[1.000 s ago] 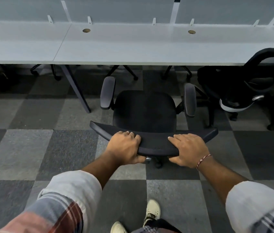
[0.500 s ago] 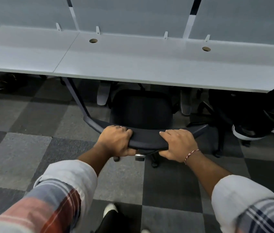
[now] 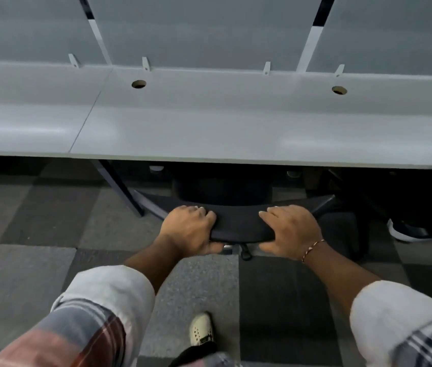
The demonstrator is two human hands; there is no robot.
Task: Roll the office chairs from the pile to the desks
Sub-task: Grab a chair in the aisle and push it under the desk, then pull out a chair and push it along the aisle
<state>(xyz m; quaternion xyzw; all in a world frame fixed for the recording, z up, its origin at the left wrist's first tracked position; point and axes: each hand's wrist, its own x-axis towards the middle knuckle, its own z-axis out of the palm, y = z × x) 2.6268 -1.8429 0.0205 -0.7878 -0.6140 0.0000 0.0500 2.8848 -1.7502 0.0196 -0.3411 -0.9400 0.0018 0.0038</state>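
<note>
**chairguy:** So where's the office chair at right now?

**deskmod:** Seat's tucked under the near edge of the desk, and only the backrest top sticks out toward us. Left hand and right hand both clamp that top edge, fingers over, thumbs under, set apart.

**chairguy:** Any tips for finishing the push?

**deskmod:** I'd push evenly with both hands so it rolls straight. The desk leg sits just left and another chair is close on the right, so don't let it swivel. Ease off before the backrest meets the desk edge.
</note>
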